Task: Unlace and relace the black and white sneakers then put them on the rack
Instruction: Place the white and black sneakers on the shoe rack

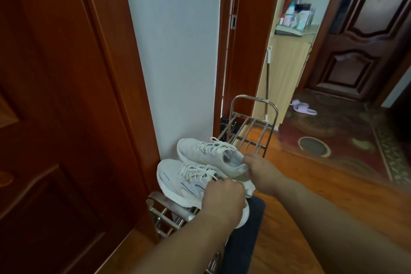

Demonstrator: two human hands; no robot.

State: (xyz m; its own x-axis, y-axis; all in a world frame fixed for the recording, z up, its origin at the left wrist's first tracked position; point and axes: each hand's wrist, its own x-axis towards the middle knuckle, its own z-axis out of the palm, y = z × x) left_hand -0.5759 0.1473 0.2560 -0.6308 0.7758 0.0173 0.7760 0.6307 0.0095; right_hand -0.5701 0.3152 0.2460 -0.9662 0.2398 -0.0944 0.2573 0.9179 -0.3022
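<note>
White sneakers (200, 169) with white laces on silver metal rack (255, 122); red-brown wooden door (55, 95); lilac slippers (303, 107) at two o'clock on patterned red rug (344, 140).

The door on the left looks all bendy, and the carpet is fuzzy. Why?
Head view: the wide lens bows the door near the frame's edge; the carpet and far shelf are soft and blurred; the sneakers in the middle stay fairly sharp under dim, even light.

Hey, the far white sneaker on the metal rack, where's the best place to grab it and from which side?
Grip the far sneaker at its heel collar, coming from the room side. Its toe points at the wall, so the open heel faces outward on the rack. The right hand already pinches there, as the left hand does the near sneaker.
</note>
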